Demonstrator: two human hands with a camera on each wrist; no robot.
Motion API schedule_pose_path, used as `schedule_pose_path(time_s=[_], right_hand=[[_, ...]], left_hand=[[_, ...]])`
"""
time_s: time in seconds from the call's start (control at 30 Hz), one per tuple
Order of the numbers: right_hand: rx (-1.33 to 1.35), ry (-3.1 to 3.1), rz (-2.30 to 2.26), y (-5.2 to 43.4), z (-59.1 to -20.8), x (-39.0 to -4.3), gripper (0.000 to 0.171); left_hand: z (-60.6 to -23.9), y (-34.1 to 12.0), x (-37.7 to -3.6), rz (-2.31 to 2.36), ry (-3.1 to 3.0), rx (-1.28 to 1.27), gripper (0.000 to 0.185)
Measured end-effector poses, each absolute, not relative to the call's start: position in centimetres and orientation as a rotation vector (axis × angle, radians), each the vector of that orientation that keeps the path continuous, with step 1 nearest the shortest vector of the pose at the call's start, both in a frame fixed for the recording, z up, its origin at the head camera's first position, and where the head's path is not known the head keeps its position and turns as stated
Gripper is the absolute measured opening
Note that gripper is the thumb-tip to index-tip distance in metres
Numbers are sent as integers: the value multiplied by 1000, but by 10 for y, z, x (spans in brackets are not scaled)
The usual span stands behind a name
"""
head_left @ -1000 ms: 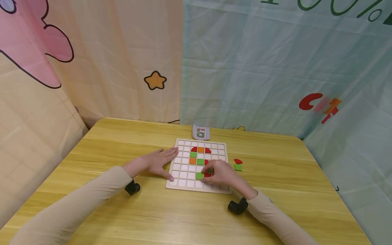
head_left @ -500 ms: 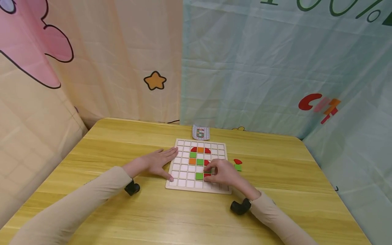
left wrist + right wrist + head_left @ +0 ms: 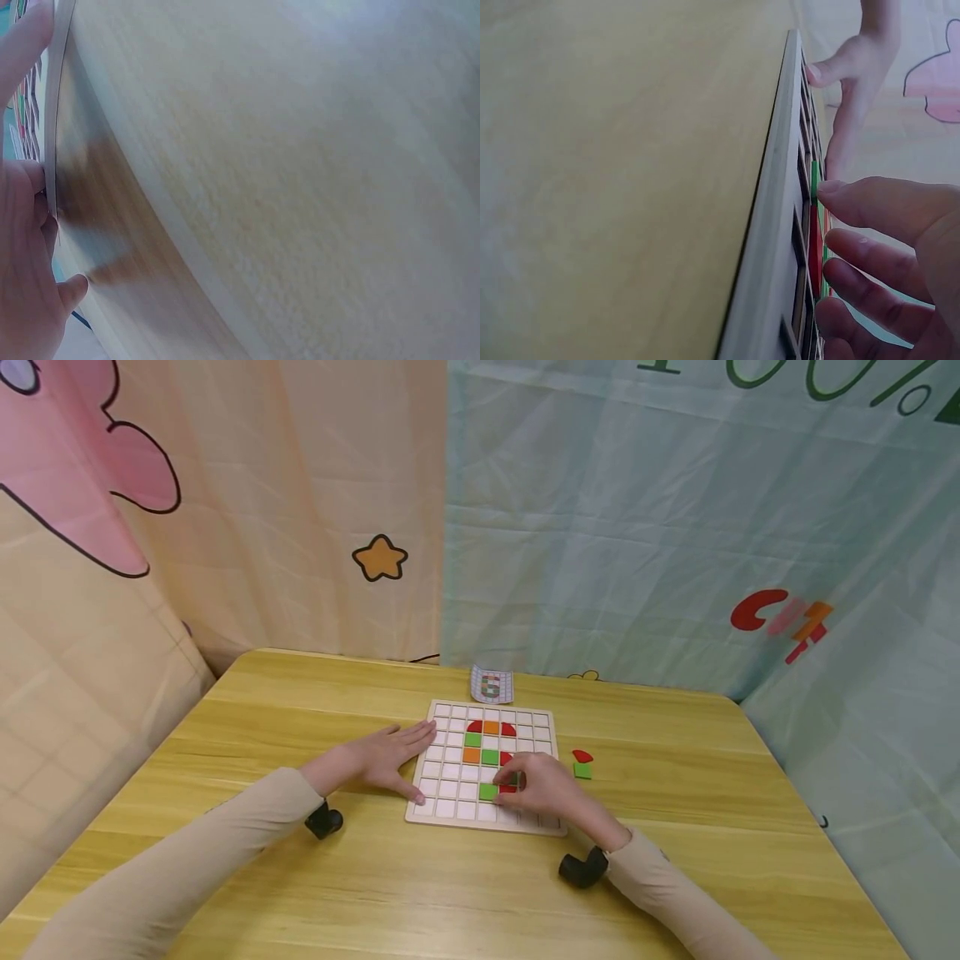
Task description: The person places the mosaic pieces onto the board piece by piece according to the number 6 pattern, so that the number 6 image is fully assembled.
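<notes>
2 hands work at a square, pale wooden grid board [image 3: 483, 766] lying flat on a yellow wood-grain table [image 3: 247, 710]. The right hand [image 3: 543, 785] has its fingertips [image 3: 838, 190] curled down onto a small flat red tile [image 3: 508, 788] that sits in a cell of the board's lower rows, just right of a green square tile [image 3: 487, 791]; whether the fingers pinch the red tile or only press on it cannot be told. The left hand [image 3: 386, 758] lies flat with straight fingers, its fingertips touching the board's left edge and steadying it.

Judging by its looks, the red tile is thin, stiff and very light, with a smooth painted face that could slide under a fingertip. Sunk into its cell, it offers little edge, so the best hold is probably a fingertip pinch across 2 opposite sides, or a tilt from 1 corner.

More tiles fill the board: red curved pieces and an orange square [image 3: 491, 727] in an upper row, green and orange squares below them. A loose red piece [image 3: 582, 755] and a loose green square [image 3: 582, 770] lie on the table, right of the board. A small pattern card [image 3: 492, 685] stands beyond the board; its print is too small to read. The teal backdrop [image 3: 675, 527] shows large partial characters resembling "00%", cut off at the top.
</notes>
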State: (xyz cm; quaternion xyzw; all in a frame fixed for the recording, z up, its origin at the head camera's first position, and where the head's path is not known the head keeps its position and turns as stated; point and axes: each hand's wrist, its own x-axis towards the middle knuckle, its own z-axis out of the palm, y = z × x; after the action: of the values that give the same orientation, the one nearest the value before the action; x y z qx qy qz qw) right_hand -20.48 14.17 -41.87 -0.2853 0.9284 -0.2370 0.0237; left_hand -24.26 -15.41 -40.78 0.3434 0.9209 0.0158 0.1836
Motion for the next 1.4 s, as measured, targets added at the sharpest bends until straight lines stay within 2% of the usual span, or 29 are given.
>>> schedule_pose_path(time_s=[0.3, 0.8, 1.1, 1.4], right_hand=[[-858, 2886, -801, 151, -418, -208, 21], [-566, 2998, -888, 203, -410, -212, 21], [-505, 3065, -959, 234, -414, -212, 20], [-284, 3100, -914, 253, -415, -217, 24]], left_hand=[[-407, -154, -242, 48, 2603, 974, 113], [-408, -154, -242, 66, 2604, 961, 113], [-410, -155, -243, 74, 2605, 973, 114], [-407, -155, -240, 91, 2605, 977, 112]])
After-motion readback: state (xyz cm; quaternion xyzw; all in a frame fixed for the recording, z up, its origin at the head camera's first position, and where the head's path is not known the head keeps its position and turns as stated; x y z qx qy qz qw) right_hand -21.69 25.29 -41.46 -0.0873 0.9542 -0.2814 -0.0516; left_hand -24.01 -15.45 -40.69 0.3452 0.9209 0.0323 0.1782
